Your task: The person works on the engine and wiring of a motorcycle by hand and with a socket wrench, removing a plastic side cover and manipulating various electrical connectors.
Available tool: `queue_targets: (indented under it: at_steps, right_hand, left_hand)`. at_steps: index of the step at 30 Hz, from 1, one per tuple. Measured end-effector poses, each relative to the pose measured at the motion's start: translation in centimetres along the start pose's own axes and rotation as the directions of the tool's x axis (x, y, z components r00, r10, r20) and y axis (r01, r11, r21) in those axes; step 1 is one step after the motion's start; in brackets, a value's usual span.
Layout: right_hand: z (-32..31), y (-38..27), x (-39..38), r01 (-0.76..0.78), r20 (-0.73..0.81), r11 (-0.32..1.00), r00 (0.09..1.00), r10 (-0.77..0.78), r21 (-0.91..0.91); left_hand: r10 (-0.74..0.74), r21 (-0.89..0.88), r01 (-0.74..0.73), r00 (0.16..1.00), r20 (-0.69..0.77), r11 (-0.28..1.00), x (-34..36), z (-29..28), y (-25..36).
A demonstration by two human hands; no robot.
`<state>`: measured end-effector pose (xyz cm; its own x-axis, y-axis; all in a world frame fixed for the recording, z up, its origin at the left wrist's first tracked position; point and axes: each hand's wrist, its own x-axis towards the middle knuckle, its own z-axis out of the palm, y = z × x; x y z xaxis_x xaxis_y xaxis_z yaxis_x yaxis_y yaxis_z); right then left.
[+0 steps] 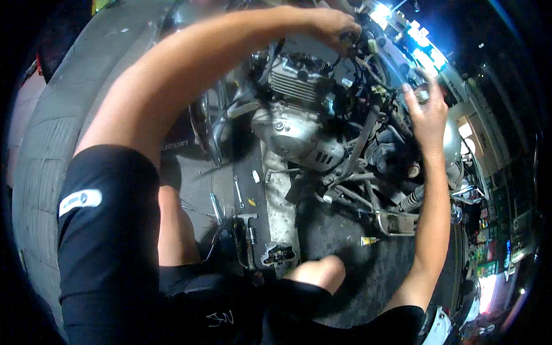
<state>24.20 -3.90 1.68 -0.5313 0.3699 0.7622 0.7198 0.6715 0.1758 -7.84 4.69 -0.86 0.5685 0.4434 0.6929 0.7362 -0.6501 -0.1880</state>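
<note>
My left arm reaches across the top of the view to the far side of a partly stripped motorcycle. My left hand (335, 27) is closed there at the upper frame, beside dark wiring (368, 66); what its fingers hold is dark and cannot be made out. Farther right, my right hand (428, 112) is raised by the rear of the frame, thumb and forefinger apart. A small pale round part (422, 96) shows between them, and I cannot tell if it is touched. The silver engine (293, 135) with its finned cylinder (296, 80) sits below and between my hands.
On the ground lie a wrench (238, 192), a T-handle tool (248, 236), a small yellow tube (369, 241) and a soiled pale strip (282, 201). A shock absorber spring (409, 201) and a metal bracket (397, 223) are near my right forearm. Bright lights shine at upper right.
</note>
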Motion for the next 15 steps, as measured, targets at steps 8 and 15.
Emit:
queue_targets:
  at_steps: [8,15]
  right_hand:
    - [4.6,-4.9,5.8,0.192,0.105,0.981,0.977,-0.187,-0.040]
    - [9.1,-4.7,7.2,0.163,0.116,0.938,0.984,-0.133,-0.305]
  left_hand:
    - [-0.139,-0.232,0.141,0.990,0.028,0.962,0.5,-0.5,0.2]
    - [-0.182,-0.294,0.151,0.980,-0.082,0.944,0.8,-0.9,-0.4]
